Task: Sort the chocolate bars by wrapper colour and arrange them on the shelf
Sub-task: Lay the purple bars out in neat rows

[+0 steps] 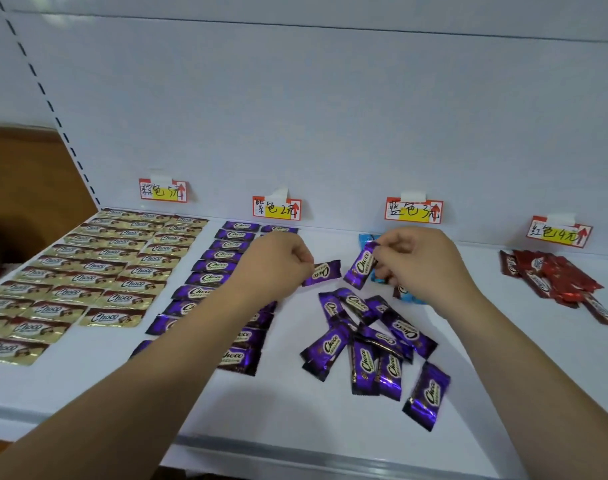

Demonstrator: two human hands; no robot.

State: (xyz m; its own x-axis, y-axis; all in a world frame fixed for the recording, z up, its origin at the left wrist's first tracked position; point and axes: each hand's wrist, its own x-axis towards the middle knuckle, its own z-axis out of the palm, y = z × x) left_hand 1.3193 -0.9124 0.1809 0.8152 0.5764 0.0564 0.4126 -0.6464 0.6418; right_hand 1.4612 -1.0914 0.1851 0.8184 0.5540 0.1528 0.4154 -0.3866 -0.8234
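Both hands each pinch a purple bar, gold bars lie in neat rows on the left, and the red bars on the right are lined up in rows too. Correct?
Not quite. The head view shows the red bars in a loose heap, not rows. The rest stands.

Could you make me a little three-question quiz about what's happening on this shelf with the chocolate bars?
1. True or false: both hands hold purple bars.
2. Which colour lies in neat rows at the far left? A gold, B red, C blue.
3. Fill in: the loose heap in front of the right hand is ____.

Key
1. True: the left hand pinches one purple bar, the right hand another purple bar.
2. A: the gold bars; the red bars lie piled at the right.
3. Purple: the purple heap.
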